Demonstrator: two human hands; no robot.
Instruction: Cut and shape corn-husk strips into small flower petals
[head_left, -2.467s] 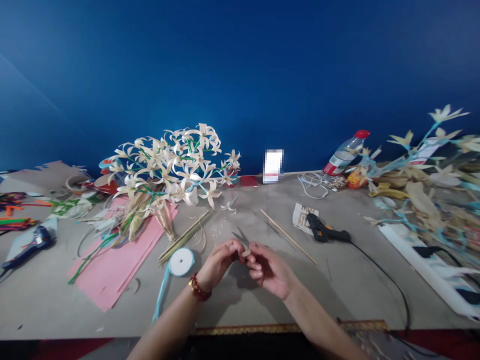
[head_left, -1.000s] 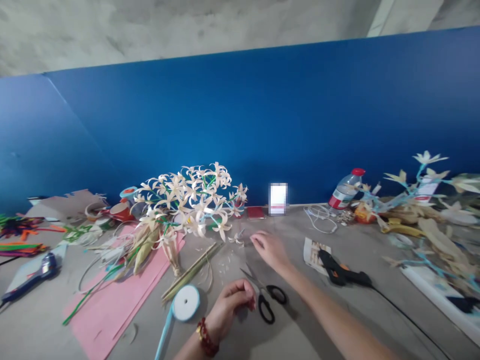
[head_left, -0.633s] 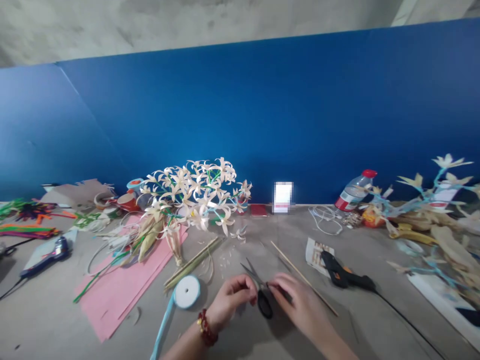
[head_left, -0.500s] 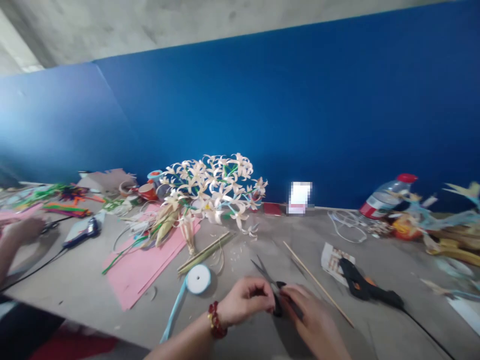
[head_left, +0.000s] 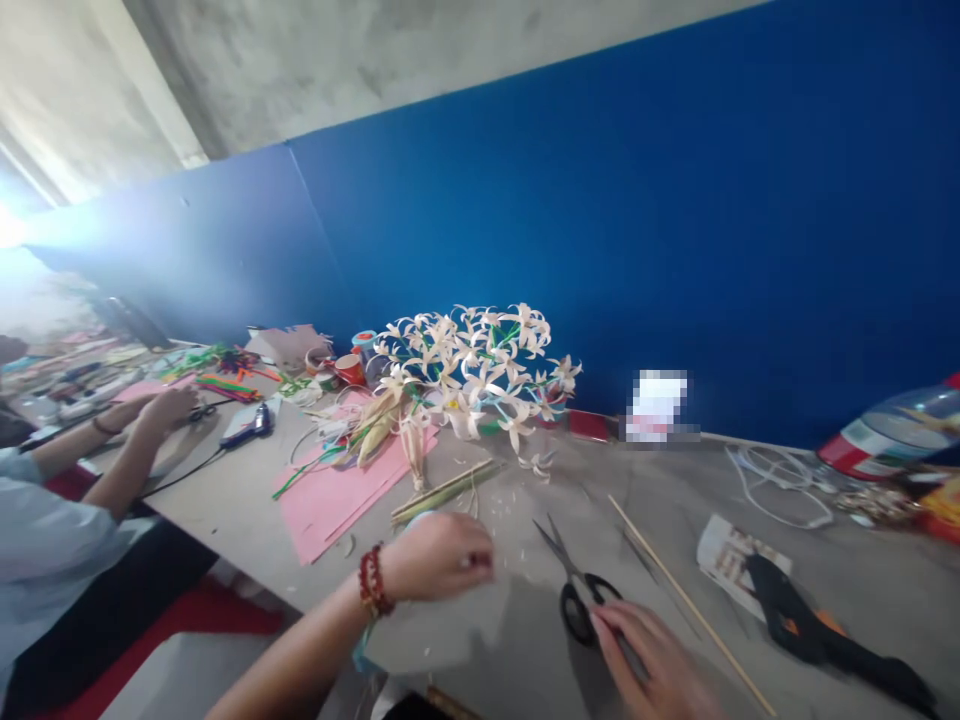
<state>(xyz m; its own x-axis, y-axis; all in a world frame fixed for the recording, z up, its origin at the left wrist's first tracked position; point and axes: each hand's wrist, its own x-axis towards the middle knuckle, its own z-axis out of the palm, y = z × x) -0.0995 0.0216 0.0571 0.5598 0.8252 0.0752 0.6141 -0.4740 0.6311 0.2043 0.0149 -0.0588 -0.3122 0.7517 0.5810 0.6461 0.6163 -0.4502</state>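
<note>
My left hand (head_left: 439,555), with a red bead bracelet at the wrist, hovers over the grey table (head_left: 247,510) curled into a fist. What it holds, if anything, is blurred. Black-handled scissors (head_left: 571,578) lie on the table with their blades apart, pointing away from me. My right hand (head_left: 652,665) reaches in from the bottom edge with its fingers closed over the near handle loop. A thin wooden stick (head_left: 686,595) lies just right of the scissors.
A bunch of pale paper flowers (head_left: 472,365) lies on pink sheets (head_left: 334,495) at the back left. A black glue gun (head_left: 821,630), a leaflet (head_left: 724,560), a white cord (head_left: 772,480) and a bottle (head_left: 892,430) are at the right. A co-worker's hands (head_left: 161,410) work at the far left.
The view has swung left and a co-worker has come into sight. My right hand went out toward the flowers, came back and settled on the scissors' handles. My left hand has lifted slightly.
</note>
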